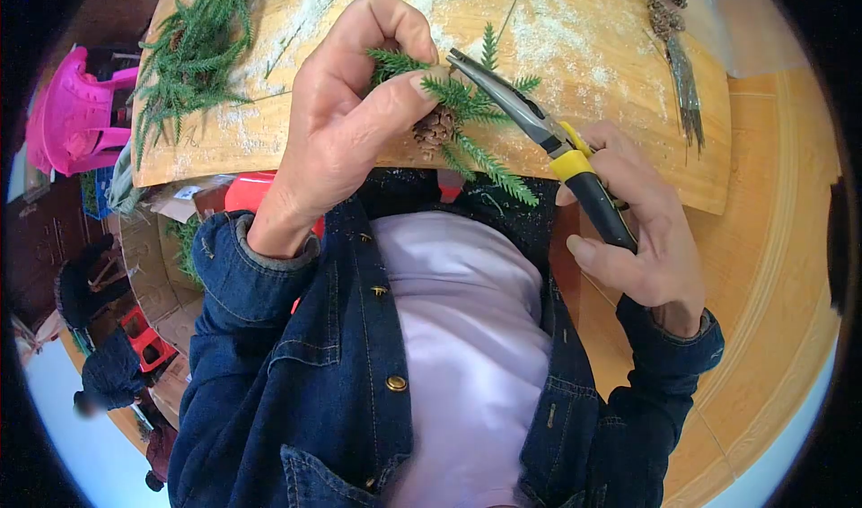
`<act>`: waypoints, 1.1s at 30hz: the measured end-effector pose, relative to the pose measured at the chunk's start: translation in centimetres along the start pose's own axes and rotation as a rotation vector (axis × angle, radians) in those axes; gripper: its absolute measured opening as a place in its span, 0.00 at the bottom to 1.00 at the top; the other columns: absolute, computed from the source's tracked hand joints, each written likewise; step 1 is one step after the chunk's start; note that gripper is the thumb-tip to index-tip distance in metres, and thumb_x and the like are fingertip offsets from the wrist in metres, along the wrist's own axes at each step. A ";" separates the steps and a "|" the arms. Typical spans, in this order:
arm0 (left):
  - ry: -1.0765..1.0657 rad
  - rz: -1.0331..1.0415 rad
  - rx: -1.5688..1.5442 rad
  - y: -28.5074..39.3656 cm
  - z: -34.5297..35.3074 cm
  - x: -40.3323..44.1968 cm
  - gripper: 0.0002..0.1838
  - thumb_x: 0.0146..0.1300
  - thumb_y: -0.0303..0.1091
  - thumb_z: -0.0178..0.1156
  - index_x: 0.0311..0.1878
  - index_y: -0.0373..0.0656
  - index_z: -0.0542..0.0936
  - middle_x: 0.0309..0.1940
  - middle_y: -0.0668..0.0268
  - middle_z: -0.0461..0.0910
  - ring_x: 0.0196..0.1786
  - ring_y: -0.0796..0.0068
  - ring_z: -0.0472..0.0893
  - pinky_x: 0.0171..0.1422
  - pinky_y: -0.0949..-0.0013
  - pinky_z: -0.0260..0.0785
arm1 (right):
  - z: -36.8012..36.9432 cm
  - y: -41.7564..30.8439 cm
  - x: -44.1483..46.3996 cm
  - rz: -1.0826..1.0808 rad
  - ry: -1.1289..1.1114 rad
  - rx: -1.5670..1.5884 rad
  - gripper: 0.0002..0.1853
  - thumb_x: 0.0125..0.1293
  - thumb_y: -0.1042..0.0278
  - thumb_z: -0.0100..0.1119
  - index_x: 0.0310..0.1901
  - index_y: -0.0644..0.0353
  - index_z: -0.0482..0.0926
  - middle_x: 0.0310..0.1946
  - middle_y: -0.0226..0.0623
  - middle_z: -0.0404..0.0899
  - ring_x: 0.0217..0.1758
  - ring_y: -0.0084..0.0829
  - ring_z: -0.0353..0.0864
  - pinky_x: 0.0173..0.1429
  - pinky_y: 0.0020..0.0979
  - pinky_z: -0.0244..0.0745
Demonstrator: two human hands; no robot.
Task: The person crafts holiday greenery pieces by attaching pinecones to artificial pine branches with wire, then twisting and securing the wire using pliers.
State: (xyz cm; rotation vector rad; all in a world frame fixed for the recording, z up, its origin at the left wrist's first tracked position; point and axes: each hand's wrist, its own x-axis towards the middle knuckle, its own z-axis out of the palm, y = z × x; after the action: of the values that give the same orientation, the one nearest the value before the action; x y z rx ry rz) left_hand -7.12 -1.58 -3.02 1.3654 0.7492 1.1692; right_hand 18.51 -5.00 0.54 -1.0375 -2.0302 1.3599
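My left hand (355, 118) pinches a green artificial pine sprig (476, 104) between thumb and fingers, above the table's near edge. A brown pinecone (436, 128) hangs among its needles, just under my thumb. In my right hand (646, 212) are long-nose pliers (584, 180) with black and yellow handles. Their jaws point up and to the left, with the tip close to my left fingertips at the top of the sprig. Whether the jaws grip a wire there I cannot tell.
The wooden table (575, 23) is dusted with white flakes. Green sprigs (202, 50) are piled at its left; pinecones with wire stems (682, 86) lie at its right. A pink chair (76, 118), a cardboard box (157, 266) and other people (112, 369) are at the left.
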 end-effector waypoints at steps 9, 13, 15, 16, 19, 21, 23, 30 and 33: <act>-0.012 -0.012 0.067 0.1 0.1 0.0 0.09 0.58 0.25 0.54 0.42 0.38 0.69 0.36 0.70 0.69 0.40 0.83 0.67 0.45 0.79 0.61 | 0.3 0.1 0.0 0.120 0.064 -0.031 0.12 0.39 0.75 0.59 0.30 0.64 0.73 0.33 0.42 0.69 0.46 0.40 0.69 0.55 0.31 0.61; -0.023 0.006 0.104 0.1 0.2 0.0 0.10 0.57 0.25 0.53 0.42 0.38 0.68 0.36 0.69 0.68 0.37 0.82 0.65 0.43 0.78 0.59 | 0.2 0.4 0.1 0.091 0.044 -0.071 0.11 0.39 0.80 0.56 0.29 0.64 0.71 0.29 0.41 0.66 0.43 0.38 0.68 0.51 0.31 0.63; -0.020 -0.012 0.143 0.2 0.2 -0.1 0.10 0.57 0.25 0.53 0.42 0.38 0.68 0.36 0.69 0.68 0.37 0.82 0.66 0.43 0.78 0.59 | 0.2 0.4 0.1 0.087 0.035 -0.086 0.10 0.39 0.81 0.56 0.28 0.65 0.71 0.28 0.40 0.66 0.42 0.38 0.68 0.49 0.31 0.63; -0.020 -0.012 0.143 0.3 0.3 -0.1 0.10 0.57 0.25 0.53 0.42 0.38 0.68 0.36 0.69 0.68 0.37 0.82 0.66 0.43 0.78 0.59 | 0.2 0.3 0.1 0.088 0.035 -0.120 0.10 0.39 0.82 0.55 0.28 0.65 0.71 0.28 0.40 0.65 0.41 0.38 0.68 0.48 0.30 0.63; -0.012 -0.076 0.150 0.6 0.4 -0.3 0.09 0.57 0.25 0.53 0.42 0.38 0.68 0.36 0.70 0.69 0.38 0.81 0.66 0.44 0.77 0.60 | 0.3 0.2 -0.2 0.082 0.028 -0.191 0.10 0.39 0.83 0.55 0.28 0.65 0.71 0.28 0.40 0.64 0.40 0.37 0.68 0.47 0.30 0.64; -0.010 -0.035 0.199 0.4 0.5 -0.1 0.09 0.57 0.25 0.53 0.41 0.39 0.69 0.36 0.70 0.69 0.38 0.81 0.67 0.44 0.77 0.60 | 0.6 0.6 -0.7 0.106 0.074 -0.195 0.11 0.40 0.81 0.57 0.30 0.65 0.72 0.30 0.39 0.67 0.41 0.36 0.69 0.47 0.30 0.64; -0.025 0.038 0.296 0.3 0.4 0.1 0.08 0.57 0.25 0.53 0.40 0.39 0.69 0.35 0.69 0.69 0.38 0.80 0.67 0.44 0.77 0.61 | 0.8 0.6 -0.4 0.074 0.080 -0.182 0.11 0.41 0.80 0.58 0.31 0.65 0.72 0.32 0.39 0.68 0.41 0.35 0.69 0.47 0.30 0.64; -0.011 0.324 0.888 2.1 -1.6 -0.4 0.07 0.59 0.24 0.55 0.40 0.38 0.69 0.34 0.68 0.70 0.38 0.78 0.70 0.44 0.75 0.64 | 0.6 0.1 -0.3 0.115 0.140 -0.148 0.20 0.49 0.68 0.60 0.44 0.67 0.73 0.43 0.34 0.71 0.44 0.27 0.69 0.48 0.26 0.66; 0.155 0.345 0.870 3.5 -3.4 -0.8 0.07 0.57 0.23 0.56 0.38 0.39 0.70 0.29 0.68 0.70 0.34 0.76 0.71 0.41 0.74 0.64 | 0.6 0.1 -0.5 0.202 0.183 -0.073 0.21 0.49 0.67 0.61 0.45 0.68 0.74 0.43 0.34 0.70 0.43 0.25 0.69 0.47 0.24 0.66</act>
State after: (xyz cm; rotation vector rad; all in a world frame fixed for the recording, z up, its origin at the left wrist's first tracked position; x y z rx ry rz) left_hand -11.26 -1.79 -0.21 2.2027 1.2537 1.2772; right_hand 18.34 -5.70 0.24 -1.3786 -1.8929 1.2432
